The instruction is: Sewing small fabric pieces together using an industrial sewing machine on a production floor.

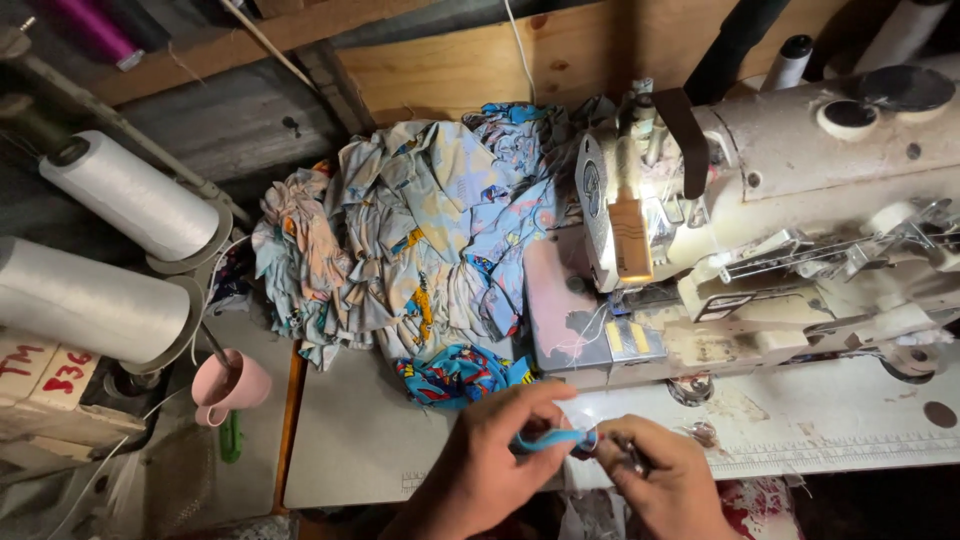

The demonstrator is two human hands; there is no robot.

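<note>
**At the bottom edge of the frame, two hands work a small blue strip**

Low in the frame, just right of centre, the left hand [490, 450] pinches one end of a narrow blue strip [553, 439] between thumb and forefinger, its other fingers curled under. The right hand [668, 478] meets it from the right, its fingertips closed on the strip's other end and on what looks like a small dark metal tool [630, 455]; which of the two it grips harder is not clear. The strip hangs taut between the hands, just above the near edge of the pale work table [360, 440].

Judging by this, the step in hand is preparing the little piece, trimming or folding it, before it goes to the needle. The next move seems to call for a steady pinch and small, exact finger work, since the strip is slim and floppy.

Directly above the hands, at centre right, stands a worn cream sewing machine [800, 230] with its lamp lit. Left of it, at centre, lies a heap of printed blue and yellow fabric [420, 240]. Further out at the left edge sit two big spools of white thread [130, 195], with a pink cup [232, 385] below them.
</note>
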